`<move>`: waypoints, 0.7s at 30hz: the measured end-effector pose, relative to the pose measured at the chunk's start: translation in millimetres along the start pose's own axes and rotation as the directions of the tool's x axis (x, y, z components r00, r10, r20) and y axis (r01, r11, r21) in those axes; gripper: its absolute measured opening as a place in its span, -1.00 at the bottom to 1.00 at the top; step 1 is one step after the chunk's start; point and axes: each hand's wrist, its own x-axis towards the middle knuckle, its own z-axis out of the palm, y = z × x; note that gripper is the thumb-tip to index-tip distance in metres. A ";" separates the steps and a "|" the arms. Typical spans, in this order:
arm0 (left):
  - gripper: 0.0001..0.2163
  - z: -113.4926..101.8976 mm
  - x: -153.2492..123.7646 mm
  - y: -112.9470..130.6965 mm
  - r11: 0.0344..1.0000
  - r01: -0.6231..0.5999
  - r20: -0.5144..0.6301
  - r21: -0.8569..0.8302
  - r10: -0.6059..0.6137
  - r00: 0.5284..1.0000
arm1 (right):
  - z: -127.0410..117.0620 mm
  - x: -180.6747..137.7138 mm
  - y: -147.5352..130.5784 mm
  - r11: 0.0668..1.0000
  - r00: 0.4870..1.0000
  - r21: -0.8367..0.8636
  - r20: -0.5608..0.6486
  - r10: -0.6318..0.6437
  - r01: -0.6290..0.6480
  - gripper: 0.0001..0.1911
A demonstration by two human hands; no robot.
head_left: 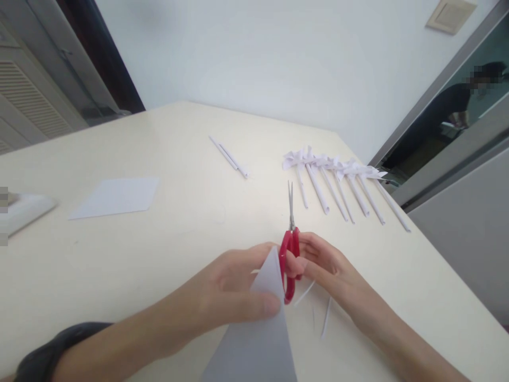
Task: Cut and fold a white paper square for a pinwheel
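Observation:
A folded sheet of white paper (258, 345) is pinched in my left hand (238, 292), with the thumb on its near face and its pointed corner upward. My right hand (326, 260) holds a pair of red-handled scissors (292, 239), fingers at the handle loops. The scissors' blades point away from me and are slightly apart, beyond the paper. The paper's right edge lies close beside the handles. Thin paper strips (326, 318) lie on the table under my right hand.
Several paper pinwheels on rolled sticks (338, 170) lie in a row at the right. Rolled paper sticks (230, 156) rest mid-table, and a flat white sheet (119, 196) lies left on the cream table (178, 138). A white object (32, 209) is at the far left. A person (445, 111) appears beyond the opening.

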 end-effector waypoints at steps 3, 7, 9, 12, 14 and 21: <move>-0.73 -0.9 -1.8 7.5 0.996 0.084 -0.166 0.036 -0.077 0.983 | -6.8 -0.4 -3.0 0.998 0.991 0.035 -0.121 0.060 -0.056 -0.75; -0.78 -2.3 -3.2 15.2 0.994 0.080 -0.263 0.068 -0.060 0.963 | -14.2 -3.9 -7.6 0.990 0.993 0.080 -0.030 0.115 -0.113 -0.77; -0.84 -3.1 -3.3 17.8 0.996 0.052 -0.255 0.078 -0.031 0.967 | -14.1 -8.0 -9.0 0.992 0.989 0.081 0.116 0.090 -0.100 -0.72; -0.93 -4.8 -3.4 18.9 0.989 -0.028 -0.265 0.147 0.066 0.962 | -10.1 -17.1 -10.7 0.996 0.951 -0.008 0.296 0.092 -0.094 -0.62; -0.96 -6.4 -3.7 17.1 0.984 -0.086 -0.289 0.159 0.130 0.948 | -6.5 -23.1 -11.8 0.981 0.930 -0.154 0.331 0.162 -0.116 -0.66; -0.85 -10.3 -7.0 8.0 0.968 -0.234 -0.411 0.090 0.250 0.877 | -2.1 -26.1 -8.9 0.963 0.951 -0.259 0.272 0.149 -0.077 -0.63</move>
